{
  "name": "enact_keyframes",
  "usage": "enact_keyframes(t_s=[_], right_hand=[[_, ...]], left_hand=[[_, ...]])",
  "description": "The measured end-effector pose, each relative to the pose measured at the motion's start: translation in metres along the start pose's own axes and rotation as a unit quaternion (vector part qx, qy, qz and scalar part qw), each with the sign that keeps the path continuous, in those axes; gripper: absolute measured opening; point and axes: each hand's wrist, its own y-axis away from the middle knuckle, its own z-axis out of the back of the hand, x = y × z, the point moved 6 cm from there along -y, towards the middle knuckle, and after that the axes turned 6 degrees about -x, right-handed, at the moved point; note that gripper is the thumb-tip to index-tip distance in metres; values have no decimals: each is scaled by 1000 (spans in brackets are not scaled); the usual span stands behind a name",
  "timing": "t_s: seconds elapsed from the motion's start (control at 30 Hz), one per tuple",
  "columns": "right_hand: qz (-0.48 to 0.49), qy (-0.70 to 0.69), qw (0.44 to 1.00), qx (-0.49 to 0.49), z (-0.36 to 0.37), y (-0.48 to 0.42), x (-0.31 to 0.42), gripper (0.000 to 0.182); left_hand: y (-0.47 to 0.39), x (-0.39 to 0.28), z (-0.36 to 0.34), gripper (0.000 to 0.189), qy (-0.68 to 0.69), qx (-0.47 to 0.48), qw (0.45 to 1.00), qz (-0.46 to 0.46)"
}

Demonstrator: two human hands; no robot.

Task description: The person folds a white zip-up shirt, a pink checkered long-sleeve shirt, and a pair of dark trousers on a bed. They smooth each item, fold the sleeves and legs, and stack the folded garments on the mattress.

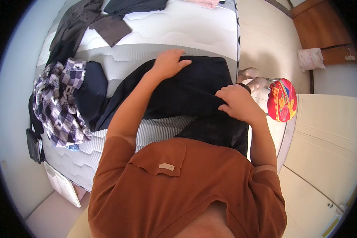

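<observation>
A black garment (pixel 184 92), whose kind I cannot tell, lies spread over the near part of a white and grey mattress (pixel 178 29). My left hand (pixel 169 64) rests on its far edge, palm down, with the thumb apart from the fingers. Near the garment's right side, my right hand (pixel 233 101) lies on the cloth with bent fingers; whether it pinches the fabric cannot be made out. More dark cloth (pixel 211 131) shows between the garment and my body, partly hidden by my shirt.
A checked garment (pixel 58 104) lies bunched at the left beside dark navy cloth (pixel 92 86). Dark brown clothing (pixel 86 23) is farther back. Right of the mattress are shoes (pixel 251 77), a stool with a red flowered cover (pixel 282 101), a white bag (pixel 311 59) and pale cabinets (pixel 327 128).
</observation>
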Motion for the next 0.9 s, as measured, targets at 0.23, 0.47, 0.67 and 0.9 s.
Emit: enact_keyframes(t_s=[0.23, 0.47, 0.67, 0.9], right_hand=[[21, 38, 997, -67, 4, 14, 10, 6], [-2, 44, 992, -120, 1, 16, 6, 4], [-19, 68, 974, -213, 29, 11, 22, 9], [-9, 93, 979, -183, 24, 19, 28, 8]], left_hand=[[-54, 7, -81, 45, -50, 196, 972, 117], [-22, -37, -9, 25, 57, -34, 998, 1], [34, -105, 63, 14, 109, -157, 977, -92], [43, -95, 74, 17, 122, -136, 983, 33]])
